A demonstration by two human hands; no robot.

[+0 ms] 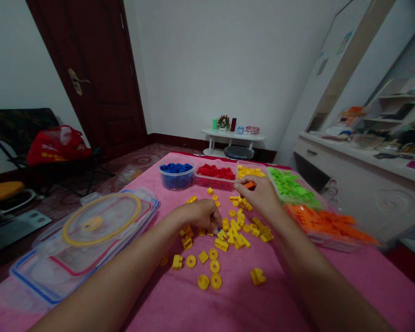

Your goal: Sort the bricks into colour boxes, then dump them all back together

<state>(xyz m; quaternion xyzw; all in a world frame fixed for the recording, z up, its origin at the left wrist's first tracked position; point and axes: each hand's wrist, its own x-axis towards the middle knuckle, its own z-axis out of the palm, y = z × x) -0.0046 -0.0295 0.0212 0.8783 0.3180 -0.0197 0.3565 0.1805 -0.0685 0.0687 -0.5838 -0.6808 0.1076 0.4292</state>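
Note:
Several loose yellow bricks and rings [228, 235] lie scattered on a pink cloth [200, 304]. My left hand [198, 216] rests on the pile's left side, fingers curled and pinched on something small that I cannot make out. My right hand [259, 197] hovers over the pile's far edge, pinching a small orange piece [249, 185] between thumb and fingers, close to the yellow tub [249, 171].
Tubs stand along the far edge: blue bricks [176, 175], red bricks [216, 176], then green [292, 186] and orange [327, 221] at right. Stacked clear lids [90, 230] lie at left. A white dresser [359, 180] stands right, a dark door [97, 74] behind.

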